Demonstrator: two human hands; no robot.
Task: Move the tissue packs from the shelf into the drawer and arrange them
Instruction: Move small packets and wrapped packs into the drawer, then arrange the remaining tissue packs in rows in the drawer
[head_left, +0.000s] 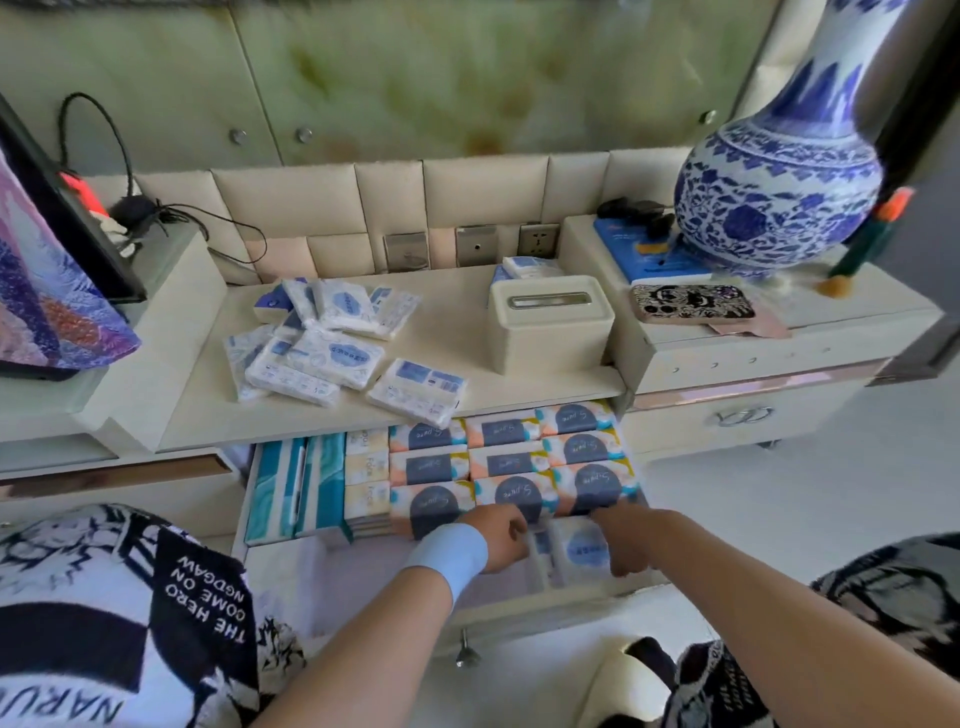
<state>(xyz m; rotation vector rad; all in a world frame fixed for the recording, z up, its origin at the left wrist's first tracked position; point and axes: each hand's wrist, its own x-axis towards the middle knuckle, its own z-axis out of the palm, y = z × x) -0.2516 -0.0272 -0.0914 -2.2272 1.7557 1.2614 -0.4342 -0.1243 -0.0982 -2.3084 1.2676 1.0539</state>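
The printed garment (104, 613) at 7 o'clock lies nearest the lens. Both forearms reach toward 12 o'clock into the open drawer (545, 621).

**Grip state**
- Left hand (501, 535): fingers curled beside a thin pack (541, 555) standing on edge. It cannot be told whether the grip holds that pack.
- Right hand (626, 548): grip curled over the 3 o'clock edge of a white pack (579, 550).
- Both packs stand in the drawer's front row, against the orange packs (511, 467) at their 12 o'clock side.

**Hazards**
1. Drawer: the front row is bare toward 9 o'clock. Packs stood on edge have no support on that side and will probably topple once released.
2. Shelf (467, 332): the loose pile (311, 343), at 10 o'clock from the hands, is heaped unevenly. Lifting one pack may drag its neighbours.
3. Edge pack (418, 392): it lies just beside the shelf's front lip, above the drawer. A rising forearm could knock it onto the arranged rows.
4. Small packs: the wrapping looks soft, so a hard squeeze may deform them.

**Not determinable**
- The shelf covers the drawer's rear.
- More packs (530, 266) sit partly hidden behind the tissue box (550, 322).
- The number of thin packs between the hands is blurred.
- The fingertips of both hands are out of sight.
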